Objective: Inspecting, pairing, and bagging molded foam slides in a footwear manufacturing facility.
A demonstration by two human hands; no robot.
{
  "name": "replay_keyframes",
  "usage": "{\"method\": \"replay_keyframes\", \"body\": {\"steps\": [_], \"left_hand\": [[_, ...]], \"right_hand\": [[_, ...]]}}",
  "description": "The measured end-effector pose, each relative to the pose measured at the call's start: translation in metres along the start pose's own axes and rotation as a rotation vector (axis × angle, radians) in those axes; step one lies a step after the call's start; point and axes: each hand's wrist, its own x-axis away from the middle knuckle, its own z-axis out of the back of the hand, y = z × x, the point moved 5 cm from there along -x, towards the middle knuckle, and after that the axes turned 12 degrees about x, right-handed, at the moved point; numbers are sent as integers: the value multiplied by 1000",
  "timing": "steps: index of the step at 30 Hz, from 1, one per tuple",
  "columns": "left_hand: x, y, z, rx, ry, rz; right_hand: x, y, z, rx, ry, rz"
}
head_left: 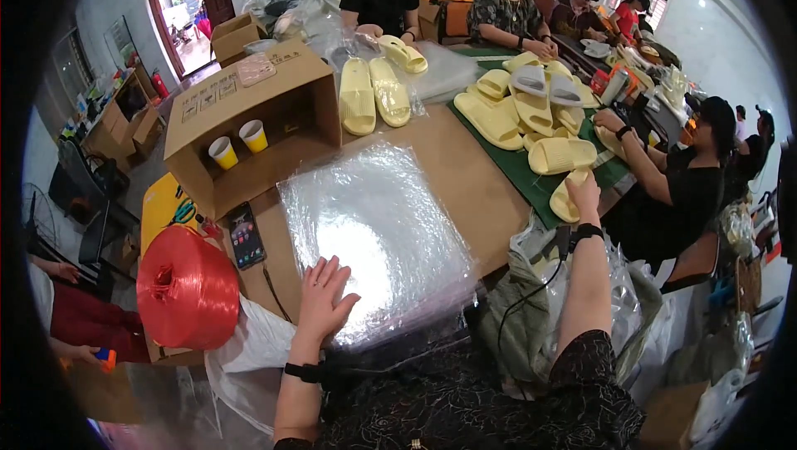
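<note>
Slipper (pixel 563 202), yellow, is located at the near edge of the green mat (pixel 531 188), partly covered by the right hand (pixel 584 191). Clock reference: 12 o'clock points straight ahead of the wearer. Long axis of the visible part: approximately 1 to 7 o'clock; the full outline is hidden. Right hand: fingers narrow, holding the slipper from its right side; thumb position cannot be determined.

Key relation: the slipper lies at about 3 o'clock from the plastic bags (pixel 378 226), well apart from them. From the left hand (pixel 325 302) it lies between 2 and 3 o'clock. The right hand is the nearer one. Left hand: fingers wide, palm down on the near left part of the bags, holding nothing visible.

Surrounding items: the slipper pile (pixel 535 110) is at 11 o'clock from the right hand. From the left hand, a slipper pair (pixel 374 97) lies between 12 and 1 o'clock, the cardboard box (pixel 300 70) toward 11, the phone (pixel 246 234) at 10, and the red twine roll (pixel 187 288) at 9.
</note>
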Motion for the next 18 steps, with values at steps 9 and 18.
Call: {"method": "replay_keyframes", "body": {"steps": [9,18], "left_hand": [[-14,-2,-15,-2,-1,-132],[19,-11,-16,-66,2,-36]], "right_hand": [[-87,39,-57,-96,-106,359],[-5,-176,36,-839,-380,619]]}}
